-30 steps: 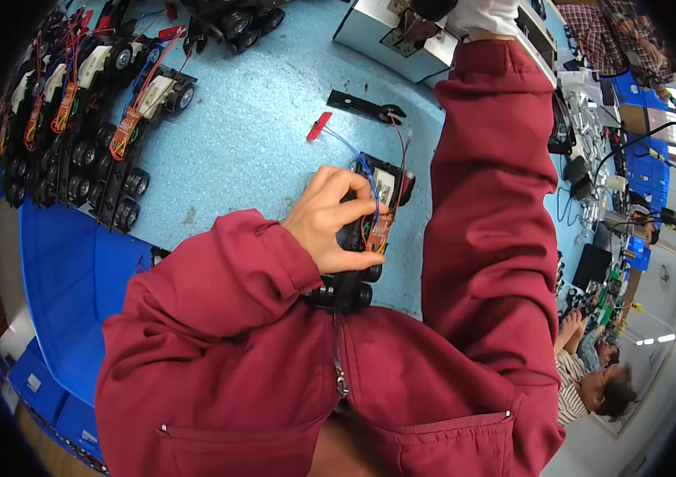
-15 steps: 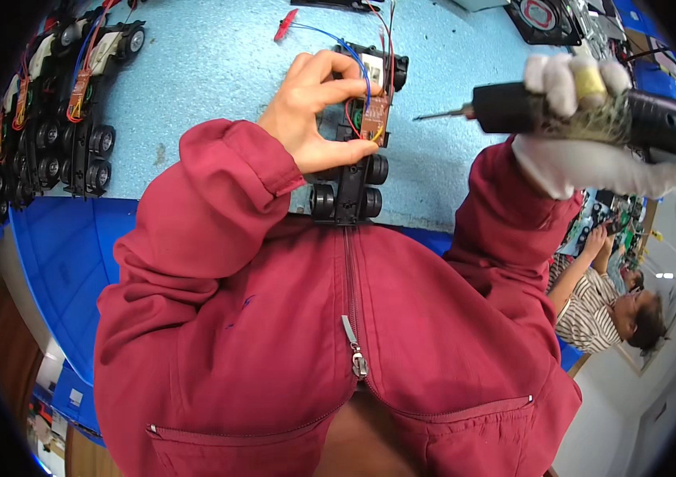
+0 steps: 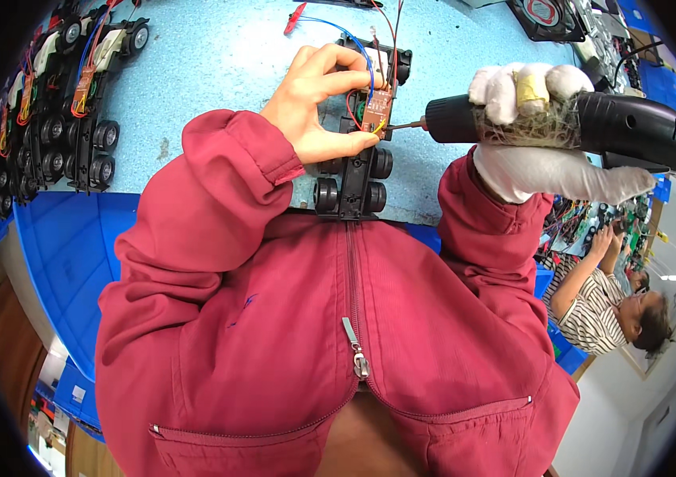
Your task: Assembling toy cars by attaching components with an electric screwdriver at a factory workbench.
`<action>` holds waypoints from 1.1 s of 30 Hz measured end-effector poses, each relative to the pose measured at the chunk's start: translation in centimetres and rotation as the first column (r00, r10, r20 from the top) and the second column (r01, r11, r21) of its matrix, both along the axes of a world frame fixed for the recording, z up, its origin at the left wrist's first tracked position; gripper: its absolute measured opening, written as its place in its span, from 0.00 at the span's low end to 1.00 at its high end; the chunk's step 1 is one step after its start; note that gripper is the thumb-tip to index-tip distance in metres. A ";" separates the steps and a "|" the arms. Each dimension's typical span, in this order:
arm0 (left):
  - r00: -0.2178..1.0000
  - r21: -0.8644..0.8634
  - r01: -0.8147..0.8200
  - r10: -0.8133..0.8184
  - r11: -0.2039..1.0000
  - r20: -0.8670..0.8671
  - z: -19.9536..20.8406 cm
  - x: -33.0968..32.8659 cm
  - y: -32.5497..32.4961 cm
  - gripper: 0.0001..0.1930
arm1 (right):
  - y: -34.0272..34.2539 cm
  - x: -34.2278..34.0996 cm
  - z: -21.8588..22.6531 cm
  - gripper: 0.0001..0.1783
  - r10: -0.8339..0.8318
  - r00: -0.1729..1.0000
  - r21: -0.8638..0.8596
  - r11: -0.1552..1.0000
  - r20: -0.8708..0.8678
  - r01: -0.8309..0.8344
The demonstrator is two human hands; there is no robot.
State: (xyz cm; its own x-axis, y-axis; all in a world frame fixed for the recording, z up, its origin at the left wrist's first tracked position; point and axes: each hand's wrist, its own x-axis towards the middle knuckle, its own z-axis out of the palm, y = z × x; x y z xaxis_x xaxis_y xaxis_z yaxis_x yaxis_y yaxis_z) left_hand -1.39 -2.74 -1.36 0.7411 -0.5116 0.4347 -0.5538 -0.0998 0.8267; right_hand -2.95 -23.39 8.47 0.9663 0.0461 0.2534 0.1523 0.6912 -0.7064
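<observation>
A black toy vehicle chassis point(image 3: 358, 179) with several wheels lies at the table's near edge, directly before me. My bare left hand point(image 3: 314, 99) grips a small brown circuit board point(image 3: 376, 110) on it between thumb and fingers. Blue, red and yellow wires run from the board, and a red piece point(image 3: 296, 17) hangs on the blue ones. My right hand point(image 3: 532, 131), in a white glove with yellow tape on one finger, is closed around a black electric screwdriver point(image 3: 632, 127). Its thin bit points left, and its tip meets the board's right edge near the yellow wire.
Several similar wheeled chassis point(image 3: 87, 103) with wires stand in a row at the left. Blue bins point(image 3: 67, 262) sit below the table edge. A fan point(image 3: 546, 17) lies at the far right. Beyond my right arm, a person point(image 3: 604, 306) in a striped shirt handles parts.
My right hand has brought the screwdriver left, so its bit has gone from beside the chassis to the circuit board's edge. My left hand keeps its grip, almost unmoved.
</observation>
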 end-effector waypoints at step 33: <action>0.943 0.256 -0.296 0.325 0.920 -0.076 4.7 -0.6 2.4 0.40 | 1.0 -5.4 3.4 0.43 -0.209 0.977 0.013 0.978 -0.033 0.210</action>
State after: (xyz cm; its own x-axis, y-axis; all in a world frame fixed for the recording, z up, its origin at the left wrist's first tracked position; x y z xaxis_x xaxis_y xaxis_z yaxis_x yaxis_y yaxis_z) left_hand -2.01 -0.38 3.33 0.9168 -0.3253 0.2315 -0.3660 -0.4528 0.8131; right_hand -8.36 -22.36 11.87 0.9615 -0.1622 0.2219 0.2730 0.6577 -0.7021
